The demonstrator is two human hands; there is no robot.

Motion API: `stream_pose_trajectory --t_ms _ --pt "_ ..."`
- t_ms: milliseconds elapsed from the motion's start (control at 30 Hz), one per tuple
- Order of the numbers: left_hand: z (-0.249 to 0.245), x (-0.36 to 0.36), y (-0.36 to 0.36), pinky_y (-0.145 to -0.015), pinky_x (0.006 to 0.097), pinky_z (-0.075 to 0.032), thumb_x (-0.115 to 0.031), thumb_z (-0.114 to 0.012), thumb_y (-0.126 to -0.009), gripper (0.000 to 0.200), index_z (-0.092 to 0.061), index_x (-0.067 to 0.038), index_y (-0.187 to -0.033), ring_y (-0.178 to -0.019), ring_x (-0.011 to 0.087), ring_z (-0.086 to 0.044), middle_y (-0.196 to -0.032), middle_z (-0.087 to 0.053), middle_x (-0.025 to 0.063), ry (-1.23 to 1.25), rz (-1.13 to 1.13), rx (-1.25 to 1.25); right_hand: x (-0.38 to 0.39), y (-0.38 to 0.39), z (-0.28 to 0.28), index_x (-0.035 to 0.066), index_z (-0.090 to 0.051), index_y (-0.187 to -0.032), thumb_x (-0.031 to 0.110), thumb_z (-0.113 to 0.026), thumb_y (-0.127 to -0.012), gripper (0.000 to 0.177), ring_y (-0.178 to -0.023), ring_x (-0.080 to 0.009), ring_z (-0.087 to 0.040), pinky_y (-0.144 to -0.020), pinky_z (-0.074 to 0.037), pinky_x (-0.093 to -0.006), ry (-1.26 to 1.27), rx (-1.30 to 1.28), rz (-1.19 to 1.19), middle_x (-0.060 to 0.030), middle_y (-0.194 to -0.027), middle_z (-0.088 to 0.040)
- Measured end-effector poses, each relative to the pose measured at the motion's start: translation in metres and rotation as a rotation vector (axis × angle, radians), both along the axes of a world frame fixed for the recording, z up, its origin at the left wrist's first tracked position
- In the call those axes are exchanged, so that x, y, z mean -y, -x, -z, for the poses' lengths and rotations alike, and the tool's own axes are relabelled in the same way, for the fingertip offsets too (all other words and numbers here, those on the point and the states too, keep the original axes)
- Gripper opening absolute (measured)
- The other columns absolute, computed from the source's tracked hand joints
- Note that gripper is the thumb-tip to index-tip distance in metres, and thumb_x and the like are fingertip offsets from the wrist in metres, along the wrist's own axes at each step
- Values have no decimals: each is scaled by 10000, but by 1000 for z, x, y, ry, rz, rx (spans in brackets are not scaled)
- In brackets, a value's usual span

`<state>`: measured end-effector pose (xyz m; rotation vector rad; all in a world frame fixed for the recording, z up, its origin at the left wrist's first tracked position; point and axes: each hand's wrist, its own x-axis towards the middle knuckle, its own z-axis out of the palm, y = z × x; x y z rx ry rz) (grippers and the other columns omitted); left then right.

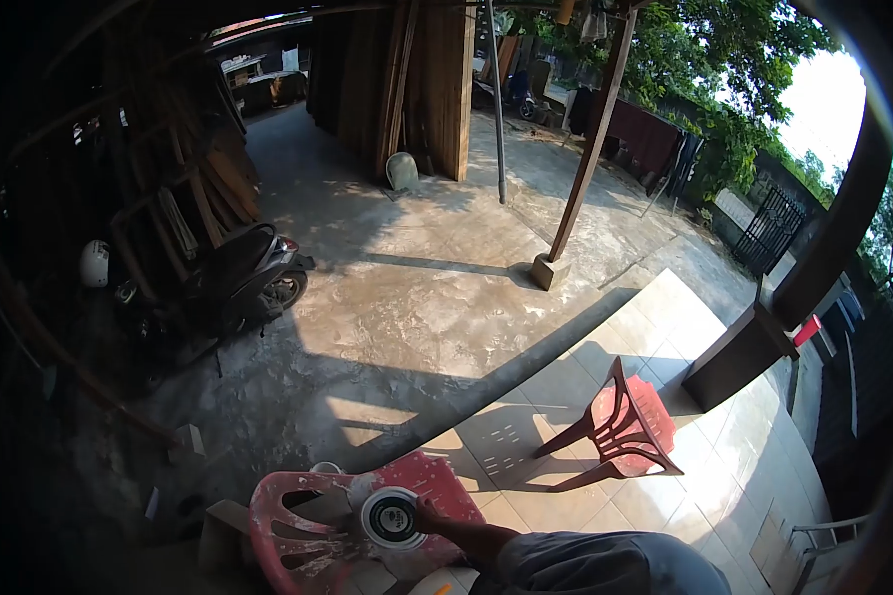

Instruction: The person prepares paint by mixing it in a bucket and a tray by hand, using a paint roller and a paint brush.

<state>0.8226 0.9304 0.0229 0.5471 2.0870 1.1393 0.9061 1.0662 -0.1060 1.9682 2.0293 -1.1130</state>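
At the bottom of the head view, a red plastic chair (437, 483) with pale stains holds a round white container (374, 504) with a dark green centre on its top. My right hand (426, 517) is at the right edge of this container, touching it; its fingers are small and dark, so their grip cannot be made out. The forearm comes in from the right, beside a grey garment. My left hand is not in view.
A second red chair (637, 421) stands on the tiled floor (526, 501). A tiled step edge borders the concrete yard. Posts rise at centre and right, including a wooden post (595, 139). A parked motorbike (243, 268) and leaning boards (445, 94) stand further off.
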Motion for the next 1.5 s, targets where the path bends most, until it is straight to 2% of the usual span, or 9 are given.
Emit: stream_pose_trajectory --t_ms 667,900,933,967,1067,1133,1233,1267,1500 --pt "80 217 -92 -691 544 -488 -557 -494 -891 707 -312 -212 -1481 -1038 237 -501 -1330 -523 99 331 -529 298 -4 27 22 53 -293 -1359 303 -882 -567 1019 -1182 -355 -418 -933 -385 -474 -219 13 -42 -174 -1259 -399" --pt "118 401 -179 -673 558 -489 -591 -491 -885 726 -308 -232 -1489 -1032 232 -496 -1337 -521 89 137 -636 366 -5 24 15 133 -284 -1395 315 -880 -564 1038 -1187 -371 -376 -941 -354 -508 -229 -29 -58 -183 -1242 -382" --pt "87 367 -175 -775 505 -474 -501 -446 -941 566 -406 -163 -1394 -1069 260 -532 -1285 -547 104 287 -734 348 -5 24 12 138 -287 -1392 327 -876 -568 1031 -1191 -373 -371 -943 -348 -517 -230 -26 -68 -185 -1245 -382" --pt "34 311 -165 -877 452 -459 -411 -402 -998 448 -504 -95 -1299 -1105 288 -568 -1234 -572 119 430 -835 341 -4 23 14 141 -302 -1381 343 -874 -568 1014 -1190 -373 -369 -948 -341 -525 -254 -29 -90 -186 -1250 -382" --pt "38 325 -172 -892 490 -443 -514 -388 -979 540 -459 -129 -1350 -1157 298 -528 -1326 -495 104 343 -776 360 -6 20 -6 173 -346 -1341 367 -848 -605 912 -1191 -383 -400 -940 -353 -540 -233 -71 -117 -184 -1269 -388" --pt "32 325 -176 -900 497 -447 -557 -361 -976 590 -453 -111 -1353 -1172 310 -532 -1343 -488 112 339 -727 327 -10 13 14 157 -421 -1278 370 -798 -684 735 -994 -374 -549 -802 -456 -500 -274 -174 -91 -176 -1235 -442" --pt "29 325 -184 -906 487 -450 -570 -349 -974 609 -451 -102 -1351 -1168 317 -541 -1346 -488 116 368 -760 331 -27 -5 8 92 -631 -1027 350 -742 -758 390 -858 -296 -629 -699 -505 -420 -309 -408 -147 -106 -878 -635" --pt "28 328 -185 -907 485 -451 -573 -346 -973 614 -450 -101 -1351 -1169 319 -541 -1346 -488 117 363 -774 336 -31 -10 3 117 -678 -974 345 -743 -755 323 -818 -271 -660 -687 -521 -400 -200 -428 -155 -103 -882 -651" --pt "30 345 -191 -878 449 -473 -618 -330 -958 660 -444 -106 -1358 -1153 300 -556 -1336 -496 112 375 -802 303 1 -66 -80 43 -668 -923 202 -790 -738 272 -716 -233 -664 -646 -542 -349 2 -623 -539 -100 -844 -645"
